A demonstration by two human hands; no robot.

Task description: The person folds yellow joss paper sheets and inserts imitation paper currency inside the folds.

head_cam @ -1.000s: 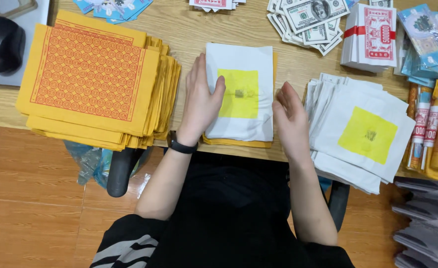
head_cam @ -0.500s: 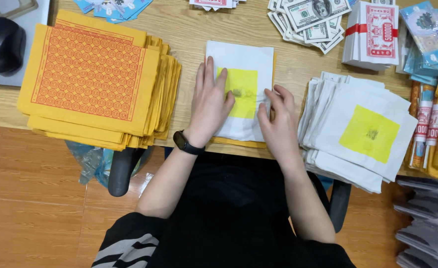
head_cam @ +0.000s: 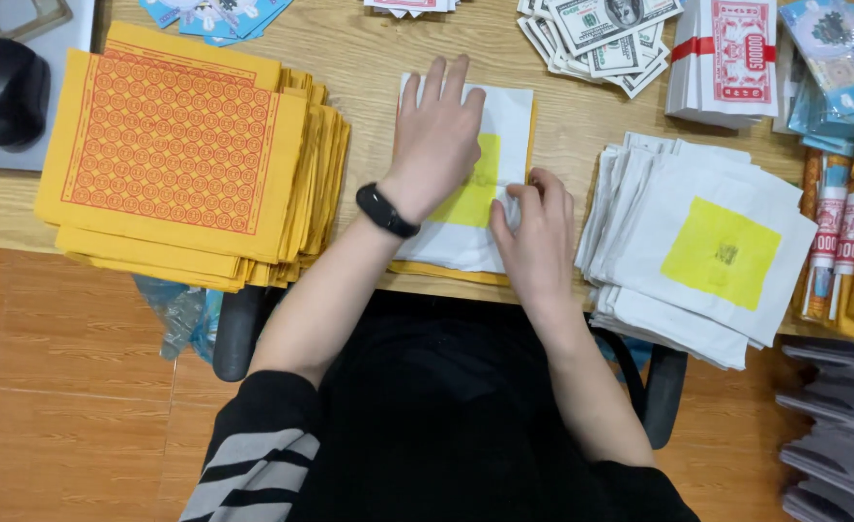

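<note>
Stack of yellow-orange printed sheets [head_cam: 171, 155] left, black mouse [head_cam: 3, 89] upper left, banknote pile [head_cam: 601, 34] top, white-yellow sheet stack [head_cam: 707, 256] right.

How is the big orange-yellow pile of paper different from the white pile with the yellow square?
The orange-yellow pile lies at the left of the table, and the white pile at the right. The orange-yellow pile's top sheet is covered in a red grid of rings; the white pile's top sheet has just one plain yellow square. The orange-yellow pile looks wider. Both are fanned, untidy stacks of square sheets, and no hand touches either.
</note>
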